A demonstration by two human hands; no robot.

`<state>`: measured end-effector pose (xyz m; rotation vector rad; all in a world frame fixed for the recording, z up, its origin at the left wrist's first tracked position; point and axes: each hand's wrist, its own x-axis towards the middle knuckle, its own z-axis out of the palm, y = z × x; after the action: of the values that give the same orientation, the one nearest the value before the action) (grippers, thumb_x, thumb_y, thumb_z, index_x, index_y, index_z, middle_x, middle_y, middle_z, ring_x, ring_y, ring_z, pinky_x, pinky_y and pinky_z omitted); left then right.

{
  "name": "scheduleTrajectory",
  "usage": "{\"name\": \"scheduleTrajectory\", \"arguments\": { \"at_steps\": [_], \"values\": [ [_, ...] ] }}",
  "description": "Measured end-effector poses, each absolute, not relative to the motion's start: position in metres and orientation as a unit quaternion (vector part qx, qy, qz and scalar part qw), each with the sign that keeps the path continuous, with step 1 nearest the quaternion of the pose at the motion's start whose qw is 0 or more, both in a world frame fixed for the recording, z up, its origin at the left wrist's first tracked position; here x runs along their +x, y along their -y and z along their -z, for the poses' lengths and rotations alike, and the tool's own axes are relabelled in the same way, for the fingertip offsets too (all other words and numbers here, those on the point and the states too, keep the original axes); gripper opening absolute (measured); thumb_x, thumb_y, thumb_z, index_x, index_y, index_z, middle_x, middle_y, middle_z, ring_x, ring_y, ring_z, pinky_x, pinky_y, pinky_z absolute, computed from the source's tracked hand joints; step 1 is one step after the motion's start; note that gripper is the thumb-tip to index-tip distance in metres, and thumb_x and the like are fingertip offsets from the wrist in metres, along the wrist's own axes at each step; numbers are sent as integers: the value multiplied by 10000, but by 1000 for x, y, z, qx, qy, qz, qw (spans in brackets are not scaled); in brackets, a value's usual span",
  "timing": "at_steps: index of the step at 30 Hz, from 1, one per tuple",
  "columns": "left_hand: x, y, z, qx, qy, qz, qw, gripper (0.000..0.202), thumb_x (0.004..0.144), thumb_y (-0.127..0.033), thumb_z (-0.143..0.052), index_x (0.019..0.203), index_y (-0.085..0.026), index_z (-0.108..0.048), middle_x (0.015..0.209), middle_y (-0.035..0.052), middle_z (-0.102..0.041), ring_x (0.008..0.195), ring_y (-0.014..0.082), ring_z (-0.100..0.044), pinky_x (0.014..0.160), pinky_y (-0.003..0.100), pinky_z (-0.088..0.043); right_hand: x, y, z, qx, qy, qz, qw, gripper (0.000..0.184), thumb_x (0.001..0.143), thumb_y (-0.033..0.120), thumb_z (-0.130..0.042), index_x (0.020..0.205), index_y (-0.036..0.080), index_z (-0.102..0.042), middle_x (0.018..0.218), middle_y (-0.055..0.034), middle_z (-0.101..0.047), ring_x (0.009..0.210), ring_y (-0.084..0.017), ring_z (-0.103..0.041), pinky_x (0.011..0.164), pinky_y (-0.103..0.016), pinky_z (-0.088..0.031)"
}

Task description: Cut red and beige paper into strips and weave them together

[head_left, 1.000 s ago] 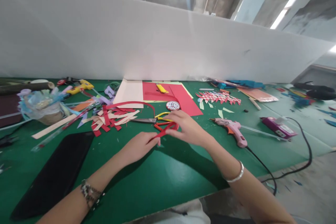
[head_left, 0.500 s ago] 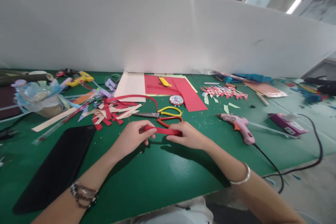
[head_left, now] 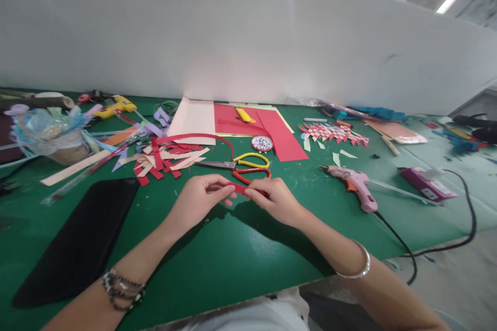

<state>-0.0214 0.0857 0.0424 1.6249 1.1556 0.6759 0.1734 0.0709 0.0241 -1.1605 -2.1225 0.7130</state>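
A red paper strip (head_left: 237, 188) is stretched between my two hands, just above the green table. My left hand (head_left: 204, 196) pinches its left end between thumb and fingers. Close by, my right hand (head_left: 274, 197) grips the other end, and its fingers hide part of the strip. Right behind my hands lie scissors (head_left: 251, 161) with one yellow and one red handle, blades pointing left. Cut red and cream paper strips (head_left: 171, 159) are heaped to the left of the scissors.
A pink glue gun (head_left: 357, 186) and a purple box (head_left: 425, 184) lie at right, with a black cord. Red card (head_left: 289, 145), a yellow cutter (head_left: 244, 115) and a round pin case (head_left: 261, 144) are behind. A black pouch (head_left: 83, 238) lies left; woven paper pieces (head_left: 334, 133) back right.
My hands have come closer together along the red strip, so less of it shows between them. The right hand's fingers have curled more. The view has shifted slightly.
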Motion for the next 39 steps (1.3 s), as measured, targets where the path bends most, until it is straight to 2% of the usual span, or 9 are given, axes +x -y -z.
{"name": "scheduleTrajectory", "arguments": {
  "at_steps": [6,11,16,21,27,31,36,39],
  "values": [
    [-21,-86,-45,660,-486,-292,493,246,749,-413,-577,745,-174,-639,742,28,-715,647,166,-663,642,253,-479,174,-72,-25,-450,777,-288,332,218,824,321,-507,746,141,-604,551,34,-464,493,-59,-355,496,-175,-283],
    [-24,-87,-47,649,-496,-297,494,287,753,-452,-563,750,-179,-652,786,36,-721,610,156,-654,533,223,-439,175,-71,-26,-450,759,-338,329,249,843,309,-467,708,138,-589,499,47,-426,455,-54,-346,476,-175,-282],
    [-24,-87,-51,662,-498,-295,476,297,759,-447,-543,738,-178,-667,717,32,-711,530,128,-613,462,206,-401,175,-70,-29,-445,754,-353,328,253,848,291,-448,720,137,-604,495,44,-443,451,-55,-368,481,-175,-296],
    [-23,-86,-55,672,-504,-313,443,270,741,-421,-554,701,-180,-669,627,12,-681,479,107,-566,471,203,-422,175,-71,-30,-451,753,-343,333,248,831,316,-483,708,140,-607,500,43,-438,460,-57,-354,485,-184,-291],
    [-26,-87,-56,663,-520,-339,419,247,723,-414,-570,707,-191,-673,679,14,-687,485,105,-562,496,213,-444,181,-74,-28,-466,741,-348,336,233,818,336,-503,740,143,-607,509,39,-461,463,-63,-382,488,-188,-310],
    [-27,-89,-55,658,-535,-336,410,256,730,-419,-563,737,-196,-688,568,-1,-653,482,112,-561,520,217,-450,188,-77,-30,-457,759,-346,310,201,803,326,-527,745,147,-597,535,30,-500,481,-68,-418,497,-190,-323],
    [-31,-93,-52,661,-551,-335,383,298,743,-453,-544,691,-192,-678,530,-1,-633,521,124,-566,518,219,-408,199,-80,-35,-467,745,-372,297,182,796,317,-535,773,146,-593,527,35,-506,458,-61,-433,477,-186,-336],
    [-33,-94,-53,652,-570,-335,371,329,747,-479,-533,720,-185,-679,487,-8,-602,483,119,-518,462,220,-352,204,-82,-37,-474,709,-426,302,201,809,327,-508,802,142,-587,506,39,-511,417,-56,-425,442,-185,-349]
  ]
}}
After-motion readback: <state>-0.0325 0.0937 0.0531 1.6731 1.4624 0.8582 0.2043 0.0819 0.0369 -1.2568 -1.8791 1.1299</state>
